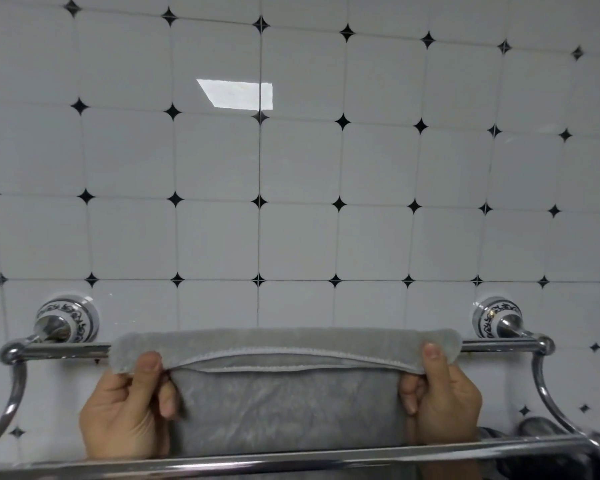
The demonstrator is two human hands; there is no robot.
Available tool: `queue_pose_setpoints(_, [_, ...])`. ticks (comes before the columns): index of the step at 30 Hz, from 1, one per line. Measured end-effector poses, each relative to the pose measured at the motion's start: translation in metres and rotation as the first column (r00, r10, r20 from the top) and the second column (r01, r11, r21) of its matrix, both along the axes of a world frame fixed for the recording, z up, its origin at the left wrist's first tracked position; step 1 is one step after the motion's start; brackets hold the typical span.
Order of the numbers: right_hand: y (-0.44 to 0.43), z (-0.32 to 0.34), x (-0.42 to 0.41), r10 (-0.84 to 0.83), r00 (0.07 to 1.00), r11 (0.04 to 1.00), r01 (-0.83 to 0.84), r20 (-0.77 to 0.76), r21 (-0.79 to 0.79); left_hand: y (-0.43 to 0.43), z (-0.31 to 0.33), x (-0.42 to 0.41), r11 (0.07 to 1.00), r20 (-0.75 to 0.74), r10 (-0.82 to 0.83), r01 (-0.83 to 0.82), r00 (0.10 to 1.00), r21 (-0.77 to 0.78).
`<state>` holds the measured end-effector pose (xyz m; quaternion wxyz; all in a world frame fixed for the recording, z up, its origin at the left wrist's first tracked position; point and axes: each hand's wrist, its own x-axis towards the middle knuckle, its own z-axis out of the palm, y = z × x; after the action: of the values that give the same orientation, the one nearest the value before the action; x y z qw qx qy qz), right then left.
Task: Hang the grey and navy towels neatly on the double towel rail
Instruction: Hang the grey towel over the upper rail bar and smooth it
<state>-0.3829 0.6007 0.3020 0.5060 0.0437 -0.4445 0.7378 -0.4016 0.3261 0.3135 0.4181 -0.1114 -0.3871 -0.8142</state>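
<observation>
The grey towel [284, 403] is draped over the back bar [66, 349] of the chrome double towel rail, its hemmed edge folded over towards me. My left hand [125, 410] pinches the towel's left corner, thumb on top. On the other side, my right hand [440, 400] pinches the right corner the same way. The front bar [291, 460] runs across the bottom of the view, in front of both hands. No navy towel can be made out for certain.
White wall tiles with small black diamonds fill the view above the rail. Two patterned ceramic mounts, the left mount [68, 322] and the right mount [497, 320], fix the rail to the wall. Something dark [541, 427] lies low at the right, behind the front bar.
</observation>
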Motion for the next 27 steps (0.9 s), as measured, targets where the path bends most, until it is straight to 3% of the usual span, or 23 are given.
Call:
queue_pose_setpoints(3, [0.005, -0.007, -0.003, 0.004, 1.000, 1.000, -0.004, 0.021, 0.002, -0.001, -0.009, 0.004, 0.997, 0.009, -0.076, 0.076, 0.997, -0.028])
queue_pose_setpoints(7, [0.010, -0.037, 0.002, 0.066, 0.982, 0.998, -0.069, 0.178, 0.008, -0.015, -0.038, 0.011, 0.975, 0.199, -0.088, 0.126, 0.976, -0.184])
queue_pose_setpoints(11, [0.012, -0.071, 0.020, -0.053, 0.977, 0.970, 0.001, 0.209, 0.243, -0.026, -0.072, 0.023, 0.957, 0.284, -0.074, 0.149, 0.956, -0.250])
queue_pose_setpoints(15, [0.005, -0.092, 0.029, 0.161, 0.912, 0.986, -0.163, 0.378, -0.028, -0.036, -0.115, 0.038, 0.956, 0.357, -0.060, 0.156, 0.932, -0.248])
queue_pose_setpoints(21, [0.005, -0.162, 0.057, 0.201, 0.821, 0.969, -0.245, 0.534, 0.012, -0.057, -0.177, 0.065, 0.902, 0.544, -0.136, 0.331, 0.828, -0.278])
queue_pose_setpoints(27, [0.004, -0.201, 0.089, 0.139, 0.739, 0.973, -0.227, 0.659, 0.050, -0.069, -0.213, 0.091, 0.835, 0.687, -0.075, 0.422, 0.723, -0.353])
